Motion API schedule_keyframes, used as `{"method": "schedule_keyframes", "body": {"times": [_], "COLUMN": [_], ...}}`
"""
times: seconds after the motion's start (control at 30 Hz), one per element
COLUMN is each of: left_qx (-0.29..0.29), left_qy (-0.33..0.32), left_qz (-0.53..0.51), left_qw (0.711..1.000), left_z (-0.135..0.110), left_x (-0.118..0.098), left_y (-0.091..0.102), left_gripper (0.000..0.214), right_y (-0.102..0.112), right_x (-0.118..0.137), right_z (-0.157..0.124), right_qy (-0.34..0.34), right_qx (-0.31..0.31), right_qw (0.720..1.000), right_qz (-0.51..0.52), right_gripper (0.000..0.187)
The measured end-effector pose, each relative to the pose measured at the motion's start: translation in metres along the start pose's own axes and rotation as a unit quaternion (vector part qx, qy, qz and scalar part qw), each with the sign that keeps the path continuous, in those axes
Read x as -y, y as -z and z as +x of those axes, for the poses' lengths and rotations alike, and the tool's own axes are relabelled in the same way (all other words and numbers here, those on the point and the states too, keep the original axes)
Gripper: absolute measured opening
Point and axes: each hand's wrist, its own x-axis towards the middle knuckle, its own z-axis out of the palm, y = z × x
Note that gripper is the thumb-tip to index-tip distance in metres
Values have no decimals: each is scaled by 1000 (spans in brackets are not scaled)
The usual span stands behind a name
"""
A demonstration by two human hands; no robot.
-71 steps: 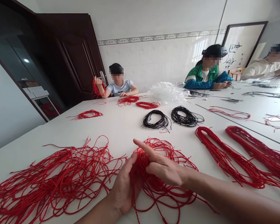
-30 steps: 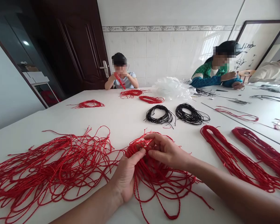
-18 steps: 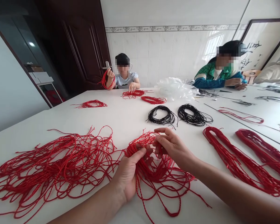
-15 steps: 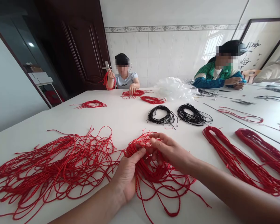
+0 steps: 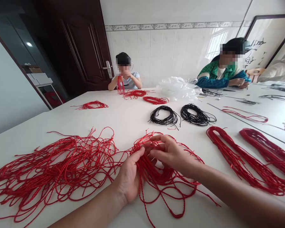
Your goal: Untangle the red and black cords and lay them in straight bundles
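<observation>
My left hand [image 5: 129, 177] is closed round a bunch of red cords [image 5: 161, 172] that lies on the white table [image 5: 123, 118] just in front of me. My right hand [image 5: 172, 153] rests on top of the same bunch, its fingers curled and picking at the strands beside my left thumb. A wide loose tangle of red cords [image 5: 54, 166] spreads out to the left of my left hand.
Two long red cord bundles [image 5: 239, 160] lie at the right. Two black cord coils [image 5: 165, 115] sit further back, with small red piles [image 5: 92, 104] and a clear plastic bag [image 5: 178, 88] behind. Two people sit at the table's far side, handling cords.
My right hand, which had its forefinger stretched out, has curled and settled onto the bunch. The left hand keeps its grip. The person at the far end has brought red cords near their face.
</observation>
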Motion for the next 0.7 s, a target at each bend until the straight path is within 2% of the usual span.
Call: {"method": "schedule_keyframes", "body": {"times": [0.1, 0.2, 0.4, 0.47, 0.6, 0.7], "left_qx": [25, 27, 33, 28, 27, 18], "left_qy": [24, 20, -13, 0, 24, 23], "left_qz": [5, -6, -13, -13, -20, -14], "left_qw": [999, 999, 999, 1000, 999, 999], "left_z": [-1, -1, 4, 4, 2, 0], "left_x": [1, 1, 2, 2, 1, 0], "left_y": [0, 2, 5, 3, 0, 0], "left_gripper": [33, 33, 29, 28, 29, 30], "right_y": [-3, -4, -2, -3, -4, -3], "right_x": [-7, -9, 6, 7, 2, -2], "right_z": [0, 0, -3, -3, -5, -4], "right_qy": [27, 22, -6, 12, 58, 66], "right_qx": [24, -1, -33, -20, -6, -23], "right_qw": [999, 998, 999, 996, 971, 963], "right_qz": [-30, -66, -37, -86, -232, -262], "right_gripper": [33, 31, 34, 32, 49, 42]}}
